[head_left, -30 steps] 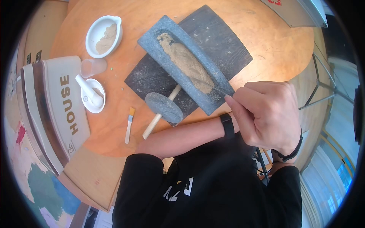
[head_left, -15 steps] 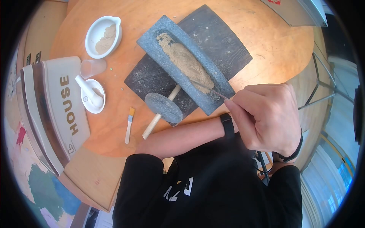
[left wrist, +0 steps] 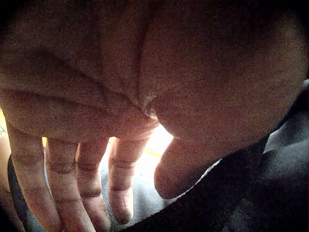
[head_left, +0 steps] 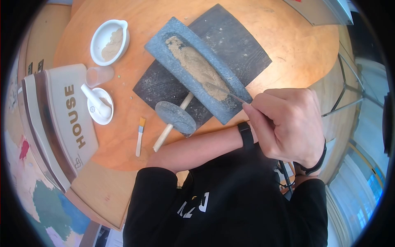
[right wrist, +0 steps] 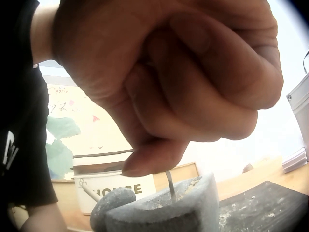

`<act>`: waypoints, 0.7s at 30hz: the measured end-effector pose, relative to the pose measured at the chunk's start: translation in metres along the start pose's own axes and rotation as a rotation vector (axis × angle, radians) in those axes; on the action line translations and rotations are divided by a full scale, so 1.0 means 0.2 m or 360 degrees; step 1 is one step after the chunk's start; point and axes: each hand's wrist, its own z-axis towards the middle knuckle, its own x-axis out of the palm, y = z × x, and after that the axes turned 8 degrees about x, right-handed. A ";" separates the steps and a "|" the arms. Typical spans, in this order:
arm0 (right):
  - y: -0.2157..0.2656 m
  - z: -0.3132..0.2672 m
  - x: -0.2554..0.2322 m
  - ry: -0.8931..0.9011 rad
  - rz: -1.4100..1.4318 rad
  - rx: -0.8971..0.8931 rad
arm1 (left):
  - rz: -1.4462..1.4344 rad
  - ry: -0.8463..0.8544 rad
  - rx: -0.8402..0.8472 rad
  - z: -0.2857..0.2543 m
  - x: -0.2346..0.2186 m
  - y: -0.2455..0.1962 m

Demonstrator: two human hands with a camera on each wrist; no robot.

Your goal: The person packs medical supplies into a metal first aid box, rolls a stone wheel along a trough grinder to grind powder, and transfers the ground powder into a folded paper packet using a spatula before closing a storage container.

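My right hand [head_left: 290,125], fingers curled, pinches a thin metal spatula [head_left: 235,97] between thumb and forefinger. The spatula's flat tip lies in the brownish powder [head_left: 201,68] that fills a long grey stone trough [head_left: 168,31]. In the right wrist view, the spatula's shaft [right wrist: 171,187] runs down from the thumb into the trough. My left hand [left wrist: 82,116] hangs with relaxed fingers and holds nothing in the left wrist view; in the head view it is hidden behind the right hand. A stone grinding wheel [head_left: 175,117] with a wooden axle leans against the trough.
The trough stands on a dark board [head_left: 240,41]. A small brush [head_left: 140,138] lies near the left forearm. To the left are a white bowl [head_left: 95,43] of powder, a clear plastic cup [head_left: 100,75], and a small mortar [head_left: 108,120] with its pestle, beside a HOUSE box [head_left: 61,99].
The spatula's tip has shifted slightly in the powder, with the right hand nearly in place and its grip kept. The head view has tilted a little. Trough and wheel stand as before.
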 end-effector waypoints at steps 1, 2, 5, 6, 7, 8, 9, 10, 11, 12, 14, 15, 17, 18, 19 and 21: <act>0.00 0.00 0.00 0.0002 -0.0004 -0.0007 | -0.0007 -0.0003 -0.0001 0.00 0.00 0.00; 0.00 0.00 0.00 0.0002 -0.0004 -0.0006 | -0.0014 -0.0006 -0.0002 0.00 0.00 0.00; -0.01 0.00 0.00 0.0038 0.0005 0.0001 | -0.0036 -0.0015 -0.0004 0.00 0.01 0.01; -0.01 0.00 0.00 0.0045 0.0002 -0.0008 | -0.0043 -0.0018 -0.0005 0.00 0.01 0.01; -0.01 0.00 0.00 0.0051 -0.0001 -0.0016 | -0.0049 -0.0021 -0.0006 0.00 0.01 0.01; -0.01 0.00 0.00 0.0051 -0.0001 -0.0016 | -0.0056 -0.0024 -0.0006 0.00 0.01 0.01; -0.01 0.00 0.00 0.0060 -0.0003 -0.0019 | -0.0063 -0.0027 -0.0006 0.00 0.01 0.01; -0.01 0.00 0.00 0.0069 -0.0005 -0.0023 | -0.0071 -0.0031 -0.0007 0.00 0.01 0.01; -0.01 0.00 0.00 0.0069 -0.0005 -0.0023 | -0.0078 -0.0035 -0.0008 0.00 0.01 0.01; -0.01 0.00 0.00 0.0073 0.0006 -0.0017 | -0.0085 -0.0038 -0.0009 0.00 0.01 0.01; -0.01 0.00 0.00 0.0076 0.0017 -0.0011 | -0.0100 -0.0045 -0.0010 0.00 0.01 0.02; -0.01 0.00 -0.01 0.0072 0.0017 -0.0019 | -0.0106 -0.0049 -0.0011 0.00 0.01 0.02; -0.01 0.00 -0.01 0.0068 0.0017 -0.0027 | -0.0119 -0.0055 -0.0013 0.00 0.02 0.02; -0.01 -0.01 -0.01 0.0061 0.0035 -0.0037 | -0.0126 -0.0057 -0.0014 0.00 0.02 0.02; -0.01 -0.01 -0.01 0.0054 0.0052 -0.0047 | -0.0133 -0.0060 -0.0015 0.00 0.02 0.02; -0.01 -0.01 0.00 0.0038 0.0084 -0.0047 | -0.0146 -0.0066 -0.0016 0.00 0.02 0.02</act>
